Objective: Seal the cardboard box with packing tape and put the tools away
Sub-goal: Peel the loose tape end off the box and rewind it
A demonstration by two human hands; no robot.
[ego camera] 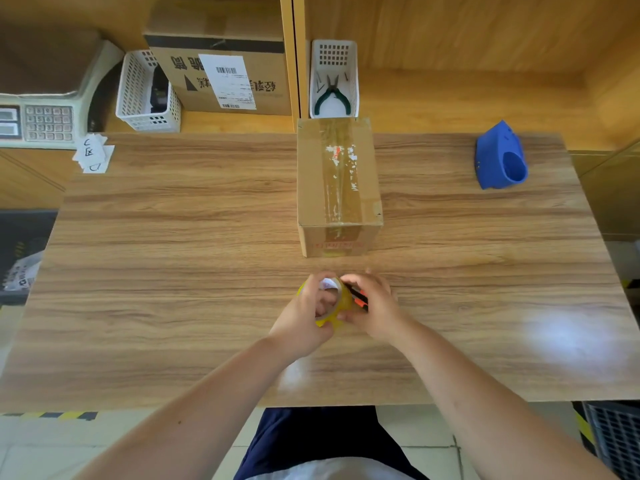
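Observation:
A small cardboard box (pixel 337 188) stands on the wooden table (pixel 173 271), its flaps closed, with a strip of clear tape running along its top and down its near face. In front of it, my left hand (pixel 304 323) grips a yellowish roll of packing tape (pixel 341 304), with my thumb on its rim. My right hand (pixel 375 308) touches the roll's right side and holds a black and orange utility knife (pixel 360 299) against it. Most of the knife is hidden by my fingers.
A white basket (pixel 351 95) with green-handled pliers (pixel 331 95) stands just behind the box. A blue plastic holder (pixel 500 157) lies at the far right. A second white basket (pixel 138 98), a large labelled carton (pixel 221 74), a scale (pixel 45 123) and paper slips (pixel 91 154) are at the back left.

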